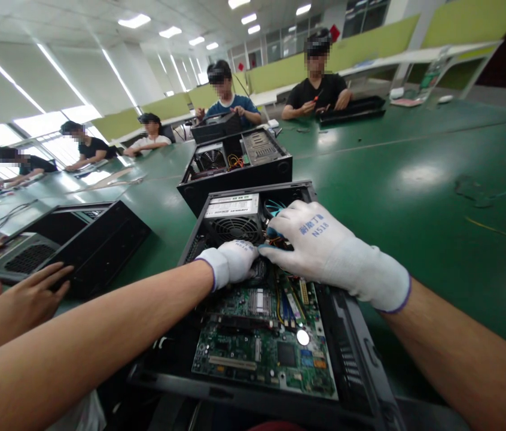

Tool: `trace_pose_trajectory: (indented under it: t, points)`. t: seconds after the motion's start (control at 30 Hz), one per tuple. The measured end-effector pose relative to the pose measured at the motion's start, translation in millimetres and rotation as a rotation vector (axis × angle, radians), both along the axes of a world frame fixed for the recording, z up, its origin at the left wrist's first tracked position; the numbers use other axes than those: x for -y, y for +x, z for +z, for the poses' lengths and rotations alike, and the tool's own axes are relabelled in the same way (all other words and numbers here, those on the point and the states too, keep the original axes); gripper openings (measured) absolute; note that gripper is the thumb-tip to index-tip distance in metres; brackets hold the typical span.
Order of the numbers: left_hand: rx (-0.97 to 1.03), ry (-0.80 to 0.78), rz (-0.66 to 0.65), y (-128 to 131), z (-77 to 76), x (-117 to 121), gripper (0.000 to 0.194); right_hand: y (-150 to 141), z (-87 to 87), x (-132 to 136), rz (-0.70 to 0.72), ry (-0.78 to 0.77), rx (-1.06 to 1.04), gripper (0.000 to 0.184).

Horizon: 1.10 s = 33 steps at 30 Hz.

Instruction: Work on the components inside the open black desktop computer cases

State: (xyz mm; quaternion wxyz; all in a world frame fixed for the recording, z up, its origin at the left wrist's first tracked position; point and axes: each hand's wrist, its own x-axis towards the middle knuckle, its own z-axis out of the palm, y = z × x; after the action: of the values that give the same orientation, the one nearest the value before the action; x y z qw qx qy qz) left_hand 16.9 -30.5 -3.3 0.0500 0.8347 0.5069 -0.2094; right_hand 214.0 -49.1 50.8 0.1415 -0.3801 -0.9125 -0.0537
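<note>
An open black computer case (pixel 351 353) lies on the green table in front of me. Inside it I see a green motherboard (pixel 264 347) and, at the far end, a grey power supply with a fan (pixel 234 220). Both my hands wear white gloves and reach into the case just behind the power supply. My left hand (pixel 231 261) is curled, its fingers pressed down among parts I cannot make out. My right hand (pixel 313 245) lies over coloured cables, fingertips bent down beside a blue fan (pixel 274 208).
A second open case (pixel 239 164) stands just beyond mine. To the left, a co-worker's bare hand (pixel 20 299) rests by another black case (pixel 87 242). Several people sit working along the far side of the long green table (pixel 436 179).
</note>
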Motion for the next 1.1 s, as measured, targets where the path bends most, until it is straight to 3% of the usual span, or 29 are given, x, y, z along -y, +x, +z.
trace_pose_trajectory:
  t: [0.27, 0.57, 1.1]
  points:
    - [-0.005, -0.009, 0.001, 1.9, 3.8, -0.6, 0.037, -0.3, 1.4, -0.8, -0.001, -0.017, 0.004, 0.046]
    - [-0.045, -0.024, 0.012, 1.9, 1.2, -1.0, 0.033, -0.8, 3.4, 2.0, -0.013, -0.032, 0.038, 0.048]
    - [0.023, -0.007, -0.005, -4.3, -4.4, -4.8, 0.046, -0.2, -1.0, 0.2, 0.009, 0.045, 0.009, 0.046]
